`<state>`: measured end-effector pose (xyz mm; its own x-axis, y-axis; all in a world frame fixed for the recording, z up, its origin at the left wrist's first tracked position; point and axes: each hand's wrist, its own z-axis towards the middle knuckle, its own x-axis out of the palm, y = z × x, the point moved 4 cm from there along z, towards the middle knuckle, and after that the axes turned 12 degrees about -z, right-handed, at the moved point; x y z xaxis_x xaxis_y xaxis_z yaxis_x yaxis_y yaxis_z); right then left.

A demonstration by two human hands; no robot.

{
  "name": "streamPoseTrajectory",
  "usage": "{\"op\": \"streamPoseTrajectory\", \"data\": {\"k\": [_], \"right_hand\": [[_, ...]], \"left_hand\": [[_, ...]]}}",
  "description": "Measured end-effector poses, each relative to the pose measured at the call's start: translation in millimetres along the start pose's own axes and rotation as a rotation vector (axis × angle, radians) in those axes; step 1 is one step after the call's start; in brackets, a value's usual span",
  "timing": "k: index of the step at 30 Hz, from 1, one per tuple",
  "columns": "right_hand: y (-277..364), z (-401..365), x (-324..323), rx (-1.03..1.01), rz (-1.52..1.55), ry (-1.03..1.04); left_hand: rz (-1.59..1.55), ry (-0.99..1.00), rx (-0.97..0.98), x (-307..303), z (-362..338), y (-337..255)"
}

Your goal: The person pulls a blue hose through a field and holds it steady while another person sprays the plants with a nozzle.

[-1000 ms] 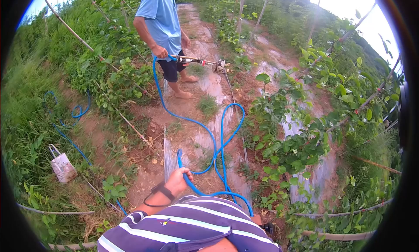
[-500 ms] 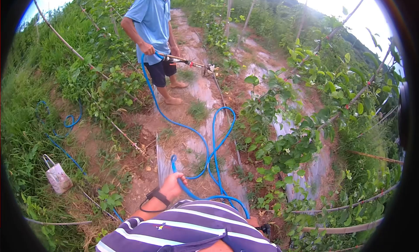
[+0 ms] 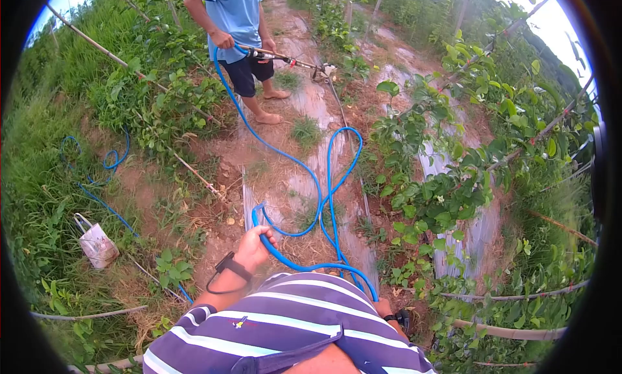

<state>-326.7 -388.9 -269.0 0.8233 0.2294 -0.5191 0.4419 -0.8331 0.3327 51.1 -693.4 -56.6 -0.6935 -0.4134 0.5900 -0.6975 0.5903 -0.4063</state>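
At seven o'clock the left hand (image 3: 254,247) curls its fingers around a blue hose (image 3: 304,268), which runs across to the right hand (image 3: 384,307) at five o'clock, whose finger state I cannot tell. Blue hose also lies looped mid-view on the path (image 3: 311,103); at eleven, another person (image 3: 237,21) holds a spray wand (image 3: 296,63).

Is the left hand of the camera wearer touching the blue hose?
Touching. The head view shows the left hand closed around the blue hose, which comes out on both sides of the grip.
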Motion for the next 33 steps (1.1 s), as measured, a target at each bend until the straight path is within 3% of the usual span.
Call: {"op": "streamPoseTrajectory", "data": {"k": [5,8,10,33], "right_hand": [[-9.6,15.6,5.4,0.012,-0.036,0.027],[-23.4,35.9,13.6,-0.076,-0.119,-0.073],[-11.0,25.3,4.9,0.005,0.027,0.015],[-17.4,34.7,10.2,-0.009,0.085,0.025]], "left_hand": [[-0.031,-0.007,0.014,-7.6,-4.1,-4.1],[-0.04,-0.013,0.011,-9.5,-7.3,-0.2],[-0.041,-0.019,0.011,-11.1,-7.6,1.2],[-0.012,0.007,-0.001,1.9,-11.1,5.8]]}}
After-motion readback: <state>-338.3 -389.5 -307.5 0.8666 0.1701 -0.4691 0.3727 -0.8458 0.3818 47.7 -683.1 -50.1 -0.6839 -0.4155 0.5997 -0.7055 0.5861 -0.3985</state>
